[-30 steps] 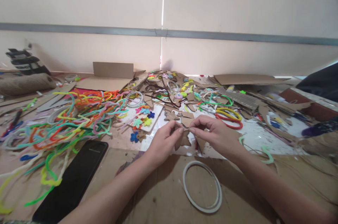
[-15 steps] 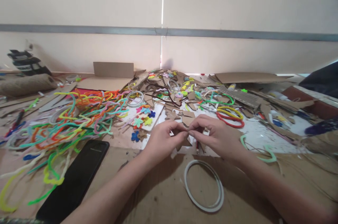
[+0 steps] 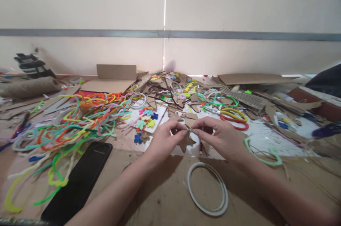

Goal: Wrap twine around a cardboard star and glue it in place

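My left hand (image 3: 167, 137) and my right hand (image 3: 215, 133) meet at the centre, each closed in a pinch. Between their fingertips runs a short, thin tan strand (image 3: 189, 130) that looks like twine. Just below it shows a brown cardboard star (image 3: 185, 143), its upper part hidden by my fingers. Whether the star hangs from the strand cannot be made out. A white ring (image 3: 189, 183), like a narrow roll of tape, lies on the brown cardboard beneath my wrists.
Tangled pipe cleaners (image 3: 87, 116) and a black phone (image 3: 80, 183) lie at left. Felt flowers (image 3: 145, 117) sit beyond my left hand. Cardboard scraps cover the back. A twine spool (image 3: 29, 87) lies far left; a mint-green pipe cleaner (image 3: 271, 164) is by my right forearm.
My fingertips have drawn slightly apart, and the thin strand between them now shows. More of the cardboard star is visible below. The view has shifted a little.
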Demonstrator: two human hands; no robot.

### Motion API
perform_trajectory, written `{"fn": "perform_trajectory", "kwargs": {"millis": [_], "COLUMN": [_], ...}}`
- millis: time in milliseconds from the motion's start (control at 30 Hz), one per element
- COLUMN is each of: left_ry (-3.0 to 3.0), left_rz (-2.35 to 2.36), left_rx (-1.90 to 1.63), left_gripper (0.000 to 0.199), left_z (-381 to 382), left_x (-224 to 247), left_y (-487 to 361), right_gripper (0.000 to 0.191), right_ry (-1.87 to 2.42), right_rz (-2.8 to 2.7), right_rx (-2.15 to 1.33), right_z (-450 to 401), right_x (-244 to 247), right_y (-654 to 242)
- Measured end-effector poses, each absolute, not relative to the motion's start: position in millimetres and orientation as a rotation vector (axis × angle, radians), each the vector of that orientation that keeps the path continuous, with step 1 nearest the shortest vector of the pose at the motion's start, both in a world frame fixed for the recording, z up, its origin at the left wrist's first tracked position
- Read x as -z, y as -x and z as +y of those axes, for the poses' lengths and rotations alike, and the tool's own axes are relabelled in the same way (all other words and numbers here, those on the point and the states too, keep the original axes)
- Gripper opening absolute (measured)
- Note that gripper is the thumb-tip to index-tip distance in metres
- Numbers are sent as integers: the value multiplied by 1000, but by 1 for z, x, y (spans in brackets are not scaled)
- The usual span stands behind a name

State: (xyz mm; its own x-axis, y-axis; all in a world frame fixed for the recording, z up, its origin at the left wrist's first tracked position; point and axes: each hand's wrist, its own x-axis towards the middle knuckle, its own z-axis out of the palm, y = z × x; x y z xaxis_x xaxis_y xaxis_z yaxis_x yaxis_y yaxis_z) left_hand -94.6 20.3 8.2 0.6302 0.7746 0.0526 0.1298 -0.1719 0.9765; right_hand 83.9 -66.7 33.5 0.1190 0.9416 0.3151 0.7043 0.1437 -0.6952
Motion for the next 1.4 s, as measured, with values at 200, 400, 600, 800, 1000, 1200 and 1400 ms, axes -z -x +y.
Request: {"fn": "perform_trajectory", "kwargs": {"millis": [200, 400, 600, 800, 1000, 1200, 1400], "left_ry": [-1658, -1585, -1527, -1501, -1481, -1486, -1467], "left_rz": [757, 696, 757, 802, 784, 773, 772], "left_rx": [-612, -622, -677, -711, -740, -750, -768], "left_gripper": [14, 16, 13, 13, 13, 13, 12], "left_z": [18, 16, 12, 10, 7, 6, 7], "left_x": [-12, -8, -6, -3, -2, 1, 3], "left_y": [94, 91, 89, 87, 86, 86, 85], "right_gripper": [12, 11, 8, 9, 10, 8, 10], "right_ry": [1603, 1597, 1601, 1591, 1577, 1656, 1605], "right_rz": [-1633, -1676, -1720, -1783, -1733, -1603, -1631], "right_rx": [-352, -283, -74, 22, -109, -185, -183], "right_z": [-68, -70, -72, -72, -74, -74, -73], "right_x": [-29, -27, -27, -26, -25, -24, -26], "right_y": [-81, -80, -76, -73, -68, -68, -66]}}
